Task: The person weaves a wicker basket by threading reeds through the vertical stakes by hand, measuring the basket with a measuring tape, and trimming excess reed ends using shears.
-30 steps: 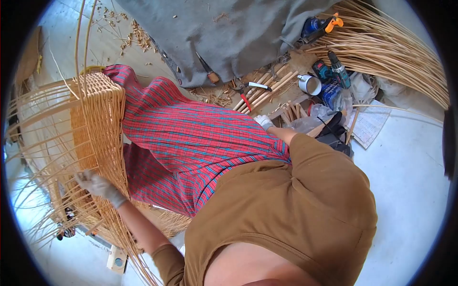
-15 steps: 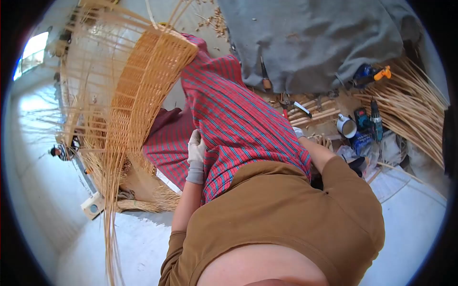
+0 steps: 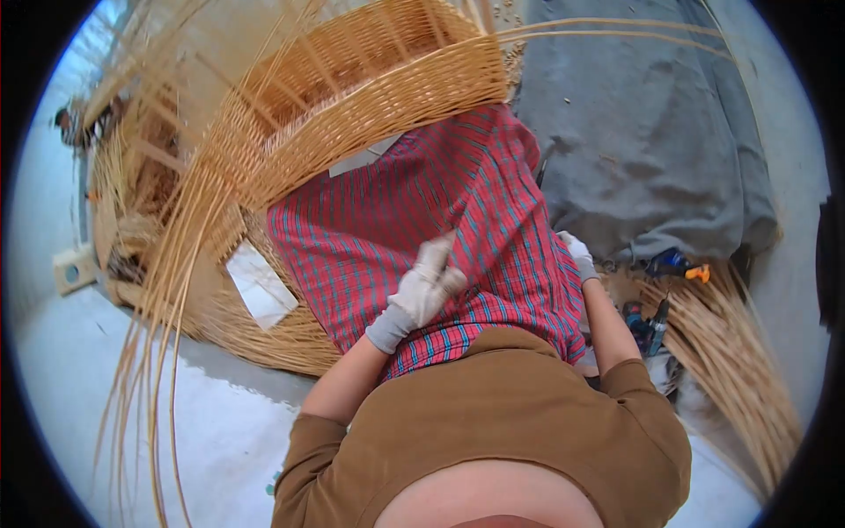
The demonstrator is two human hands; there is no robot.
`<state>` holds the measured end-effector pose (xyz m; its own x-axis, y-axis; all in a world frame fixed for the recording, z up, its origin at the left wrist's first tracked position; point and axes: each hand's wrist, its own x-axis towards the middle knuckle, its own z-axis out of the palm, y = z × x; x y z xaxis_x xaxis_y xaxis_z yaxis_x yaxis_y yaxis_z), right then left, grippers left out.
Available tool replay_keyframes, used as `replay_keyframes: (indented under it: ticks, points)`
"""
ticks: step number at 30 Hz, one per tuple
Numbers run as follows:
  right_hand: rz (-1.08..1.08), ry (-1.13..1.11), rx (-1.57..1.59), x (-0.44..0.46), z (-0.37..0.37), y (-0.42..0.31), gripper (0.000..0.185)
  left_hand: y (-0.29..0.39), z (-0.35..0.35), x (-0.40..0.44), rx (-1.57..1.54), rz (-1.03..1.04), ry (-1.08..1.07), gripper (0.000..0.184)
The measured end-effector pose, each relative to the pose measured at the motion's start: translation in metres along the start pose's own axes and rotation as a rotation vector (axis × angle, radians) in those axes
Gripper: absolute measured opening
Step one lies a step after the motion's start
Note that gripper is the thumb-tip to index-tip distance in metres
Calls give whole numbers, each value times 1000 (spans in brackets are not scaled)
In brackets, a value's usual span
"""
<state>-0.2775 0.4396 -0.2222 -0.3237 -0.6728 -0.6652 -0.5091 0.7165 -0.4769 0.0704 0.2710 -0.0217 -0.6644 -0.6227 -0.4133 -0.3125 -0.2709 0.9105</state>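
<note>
A red plaid cloth [image 3: 370, 238] with blue-grey stripes covers my lap, its far edge against a woven wicker basket [image 3: 387, 101]. My left hand [image 3: 421, 289], in a whitish glove with a grey cuff, lies over the middle of the cloth, its fingers closed on a raised fold. At the cloth's right edge is my right hand [image 3: 578, 256], also gloved; its fingers look closed at the cloth's side, partly hidden. The basket tilts on its side, with long loose wicker rods [image 3: 172, 290] sticking out from its left end.
A grey cloth [image 3: 651, 132] covers something at the upper right. Bundled rods [image 3: 739, 370] lie to my right, near a power drill [image 3: 656, 327] and a blue and orange tool [image 3: 676, 266]. A white sheet [image 3: 260, 286] rests on rods at left. Another person [image 3: 77, 123] is far left.
My left hand has moved from the cloth's left side onto its middle. The cloth is spread wider to the left. The view has turned, and the basket now appears more sideways across the top.
</note>
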Motion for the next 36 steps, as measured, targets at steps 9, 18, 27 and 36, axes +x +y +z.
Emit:
replay_keyframes:
  ticks: [9, 18, 27, 36]
  points:
    - [-176, 32, 269, 52, -11, -84, 21, 9, -12, 9, -74, -65, -222, 58]
    - [-592, -146, -17, 101, 37, -128, 19, 15, -27, 32, -556, -448, -487, 34]
    - [-638, -137, -245, 87, 61, -104, 18, 7, -46, 56, -95, -455, -564, 38]
    - [-884, -262, -535, 129, 95, -124, 18, -7, -48, 41, -183, -552, -416, 44]
